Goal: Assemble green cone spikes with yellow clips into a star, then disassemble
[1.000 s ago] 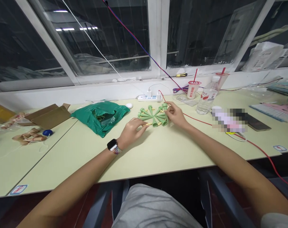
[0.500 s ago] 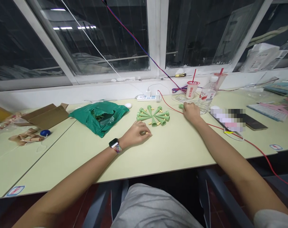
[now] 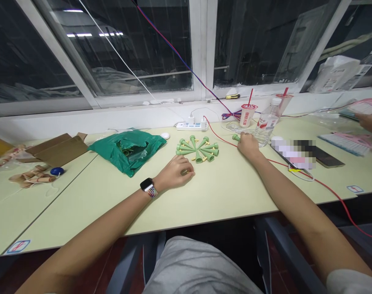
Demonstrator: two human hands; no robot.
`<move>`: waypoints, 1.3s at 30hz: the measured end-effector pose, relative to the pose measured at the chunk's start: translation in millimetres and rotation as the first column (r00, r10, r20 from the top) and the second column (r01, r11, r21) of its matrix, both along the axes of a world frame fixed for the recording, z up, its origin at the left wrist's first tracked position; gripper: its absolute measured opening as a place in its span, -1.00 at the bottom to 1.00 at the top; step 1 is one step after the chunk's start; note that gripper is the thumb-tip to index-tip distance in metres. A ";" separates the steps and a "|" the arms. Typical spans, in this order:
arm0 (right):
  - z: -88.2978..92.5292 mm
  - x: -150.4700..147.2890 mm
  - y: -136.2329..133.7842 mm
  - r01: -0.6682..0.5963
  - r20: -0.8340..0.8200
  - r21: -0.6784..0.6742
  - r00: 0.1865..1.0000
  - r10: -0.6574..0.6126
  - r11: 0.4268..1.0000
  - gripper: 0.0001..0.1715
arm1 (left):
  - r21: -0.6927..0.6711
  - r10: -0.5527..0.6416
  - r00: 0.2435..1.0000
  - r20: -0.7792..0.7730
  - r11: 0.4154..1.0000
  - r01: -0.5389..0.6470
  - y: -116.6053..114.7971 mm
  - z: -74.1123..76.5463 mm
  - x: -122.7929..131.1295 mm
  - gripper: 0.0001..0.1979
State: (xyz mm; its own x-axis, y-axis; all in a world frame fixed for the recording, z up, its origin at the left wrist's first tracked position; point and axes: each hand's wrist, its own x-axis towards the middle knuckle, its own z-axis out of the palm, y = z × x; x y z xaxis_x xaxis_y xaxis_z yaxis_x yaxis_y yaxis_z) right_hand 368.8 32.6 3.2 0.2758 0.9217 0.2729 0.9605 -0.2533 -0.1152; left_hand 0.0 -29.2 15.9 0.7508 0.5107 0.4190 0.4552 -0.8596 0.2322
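Green plastic conical spikes point(image 3: 197, 150) radiating in a star on a pale laminate table point(image 3: 222, 196) | right hand point(image 3: 249, 147): narrow pinch on one separate spike point(image 3: 236, 138) | left hand point(image 3: 175, 172): curled just beside the star, grip unclear

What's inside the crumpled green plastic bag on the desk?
Through the opening of the crumpled green plastic bag, some greenish items show dimly, too shadowed to identify. The rest is covered by the plastic.

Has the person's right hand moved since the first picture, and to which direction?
Yes. The right hand, with a green plastic spike, has moved rightward relative to the white power strip, away from the ring of green spikes and toward the water bottle.
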 end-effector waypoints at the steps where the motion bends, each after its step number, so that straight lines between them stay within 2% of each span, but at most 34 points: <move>1: -0.9 0.0 0.7 -0.013 -0.003 0.035 1.000 0.013 0.999 -0.55 | 0.002 -0.002 1.000 0.000 1.000 0.002 0.0 -0.1 0.1 -0.86; 3: -2.3 -1.5 1.4 -0.080 0.005 0.142 0.997 0.080 0.987 -0.59 | 0.003 -0.005 1.000 0.002 1.000 0.005 0.1 -0.3 0.1 -0.85; 5: -2.7 -7.6 0.2 -0.219 0.016 0.275 0.975 0.223 0.936 -0.66 | -0.001 -0.010 1.000 0.003 1.000 0.010 0.2 -0.6 0.0 -0.86; 7: -2.4 -21.0 -4.2 -0.399 0.024 0.396 0.905 0.425 0.827 -0.69 | -0.006 -0.014 1.000 -0.001 1.000 0.014 0.5 -1.2 -0.2 -0.86; 10: -2.0 -54.4 -17.1 -0.634 0.068 0.494 0.711 0.700 0.595 -0.71 | -0.004 -0.009 1.000 -0.008 1.000 0.009 1.1 -2.2 -0.5 -0.86; 12: -2.7 -80.2 -27.5 -0.744 0.116 0.483 0.578 0.808 0.463 -0.74 | 0.003 0.005 1.000 -0.007 1.000 -0.005 1.3 -2.5 -0.5 -0.85; 14: -4.7 -102.5 -35.9 -0.819 0.160 0.417 0.492 0.856 0.393 -0.77 | 0.009 0.031 1.000 0.003 0.999 -0.031 1.5 -2.5 -0.4 -0.83; 16: -7.9 -117.2 -40.7 -0.857 0.196 0.340 0.467 0.862 0.387 -0.79 | 0.013 0.072 0.997 0.023 0.997 -0.073 1.8 -2.2 -0.3 -0.82; 21: -14.8 -124.7 -40.6 -0.848 0.213 0.273 0.514 0.831 0.455 -0.83 | -0.041 0.158 0.982 0.101 0.987 -0.155 3.3 -2.1 0.0 -0.85; 25: -13.5 -123.0 -41.4 -0.865 0.275 0.255 0.494 0.825 0.433 -0.82 | -0.095 0.185 0.970 0.160 0.981 -0.172 4.4 -3.0 -0.8 -0.82; 29: -9.9 -123.0 -45.1 -0.870 0.324 0.319 0.473 0.819 0.376 -0.78 | -0.107 0.172 0.970 0.170 0.982 -0.156 3.6 -2.2 -1.3 -0.79; 34: -4.9 -126.3 -53.3 -0.817 0.294 0.500 0.472 0.831 0.288 -0.72 | -0.082 0.124 0.969 0.215 0.991 -0.108 1.2 0.1 -0.8 -0.70; 39: 0.6 -135.5 -65.8 -0.790 0.250 0.588 0.380 0.891 0.172 -0.69 | -0.028 0.079 0.956 0.283 0.997 -0.075 -0.3 -0.8 -2.1 -0.78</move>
